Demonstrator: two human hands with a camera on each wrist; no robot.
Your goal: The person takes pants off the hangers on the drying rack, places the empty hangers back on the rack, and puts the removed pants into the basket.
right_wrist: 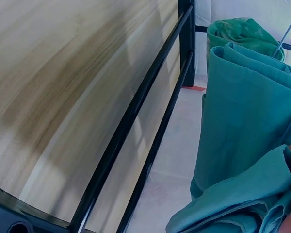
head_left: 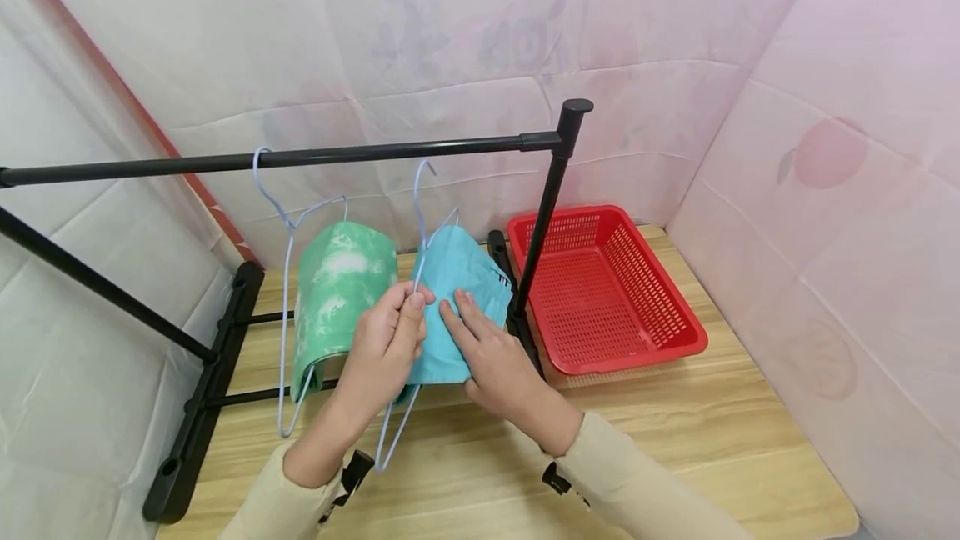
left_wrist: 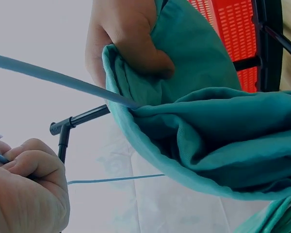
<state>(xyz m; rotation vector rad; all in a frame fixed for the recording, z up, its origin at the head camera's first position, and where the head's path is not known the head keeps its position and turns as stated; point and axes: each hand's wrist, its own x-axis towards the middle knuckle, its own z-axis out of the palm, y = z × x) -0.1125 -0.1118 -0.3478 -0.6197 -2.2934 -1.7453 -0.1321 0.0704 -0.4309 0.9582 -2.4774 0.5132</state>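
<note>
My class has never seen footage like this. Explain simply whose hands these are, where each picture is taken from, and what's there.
No machine here: these are a person's bare hands. A head-worn camera took the wide picture; wrist cameras took the others. The left hand grips a thin pale blue hanger bearing folded turquoise cloth, which the right hand holds between thumb and fingers. On the wood-patterned table are a red plastic mesh basket and a black tubular rack, where green-and-white cloth hangs on another hanger.
</note>
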